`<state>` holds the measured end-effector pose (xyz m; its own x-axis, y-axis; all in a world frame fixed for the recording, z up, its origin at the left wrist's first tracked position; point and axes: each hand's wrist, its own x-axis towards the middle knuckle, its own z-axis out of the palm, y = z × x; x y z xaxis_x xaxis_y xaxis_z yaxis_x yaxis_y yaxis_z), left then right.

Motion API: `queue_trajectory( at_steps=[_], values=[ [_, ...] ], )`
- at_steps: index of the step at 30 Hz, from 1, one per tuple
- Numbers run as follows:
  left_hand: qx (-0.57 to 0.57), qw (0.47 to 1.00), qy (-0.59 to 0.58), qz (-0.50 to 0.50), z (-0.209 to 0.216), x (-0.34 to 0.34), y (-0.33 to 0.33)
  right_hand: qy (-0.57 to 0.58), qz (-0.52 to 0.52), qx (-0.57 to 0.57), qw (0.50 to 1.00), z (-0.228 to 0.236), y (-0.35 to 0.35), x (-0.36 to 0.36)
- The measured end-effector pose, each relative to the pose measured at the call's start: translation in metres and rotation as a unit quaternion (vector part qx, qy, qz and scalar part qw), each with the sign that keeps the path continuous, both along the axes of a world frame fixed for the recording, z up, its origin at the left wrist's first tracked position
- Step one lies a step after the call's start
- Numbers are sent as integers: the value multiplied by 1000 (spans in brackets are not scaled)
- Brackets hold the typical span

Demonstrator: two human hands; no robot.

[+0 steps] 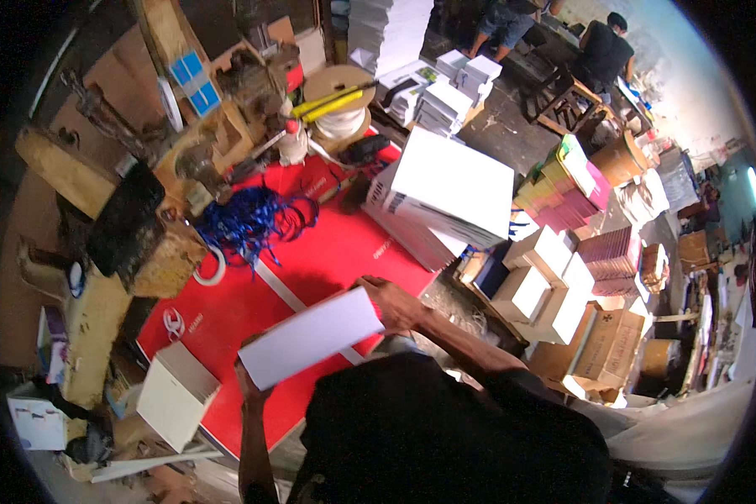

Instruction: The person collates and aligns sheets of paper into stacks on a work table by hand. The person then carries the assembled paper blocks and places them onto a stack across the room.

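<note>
A long white paper block (311, 338) is held in front of me over the red tabletop sheet (344, 244), its right end higher than its left. My left hand (250, 380) is closed round its lower left end, with the fingers partly hidden. At the upper right end, my right hand (392, 304) grips the same block, next to a pinkish-red edge. To the left lies a cream-white stack of pages or booklets (176, 396). Beyond the block sits a tangle of shiny blue ribbon (248, 220). A tall white stack of sheets (454, 181) stands at the table's right side.
Along the left is old machinery with a black block (126, 217) and a white ring (210, 265). A spool (340, 122) and a yellow cutter-like tool (332, 103) lie at the back. White boxes (546, 286) and a cardboard carton (609, 346) stand right. Other people work farther off.
</note>
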<state>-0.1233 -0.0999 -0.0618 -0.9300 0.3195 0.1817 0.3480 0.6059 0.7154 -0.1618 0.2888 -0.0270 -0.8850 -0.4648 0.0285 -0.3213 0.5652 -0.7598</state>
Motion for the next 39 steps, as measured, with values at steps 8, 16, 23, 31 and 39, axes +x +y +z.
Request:
queue_trajectory(
  at_steps=[8, 16, 23, 31, 39],
  values=[
    [46, 964, 263, -22, 129, -78, 51, 255, -316, -196, 893, 216, 36, 41],
    [94, 853, 492, -150, 198, -137, 202, -234, -345, -443, 794, 227, 145, 74],
    [235, 926, 295, 18, 214, -182, 347, -117, -459, -551, 687, 202, 188, 65],
    [265, 914, -296, -84, 245, -247, 387, -50, -401, -509, 760, 171, 243, -25],
    [71, 970, -206, -106, 157, -273, 378, -176, -443, -460, 749, 130, 234, -33]
  ],
)
